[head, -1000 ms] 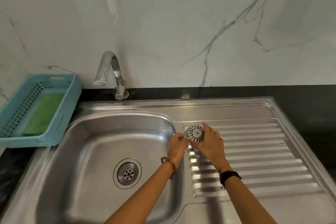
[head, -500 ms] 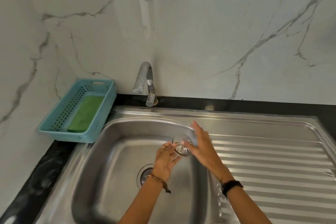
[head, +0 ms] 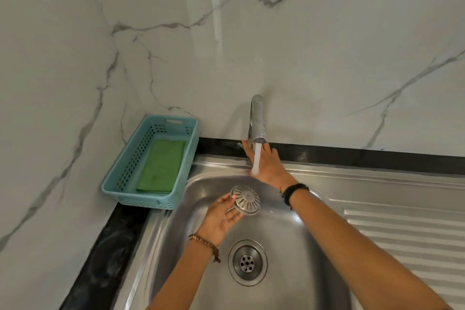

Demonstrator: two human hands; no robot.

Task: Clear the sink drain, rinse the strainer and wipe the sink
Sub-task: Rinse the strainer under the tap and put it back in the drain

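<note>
Strainer [head: 245, 200] sits tilted over the sink [head: 289, 246] basin, above the open drain [head: 247, 262], pinched at its rim by the left hand [head: 219, 219]; that hand's other fingers lie straight beneath it. Right hand [head: 266, 165] reaches behind the running tap [head: 257, 118], fingers spread; their grip cannot be told. A basket [head: 130, 178] with a green cloth [head: 162, 166] stands left.
</note>
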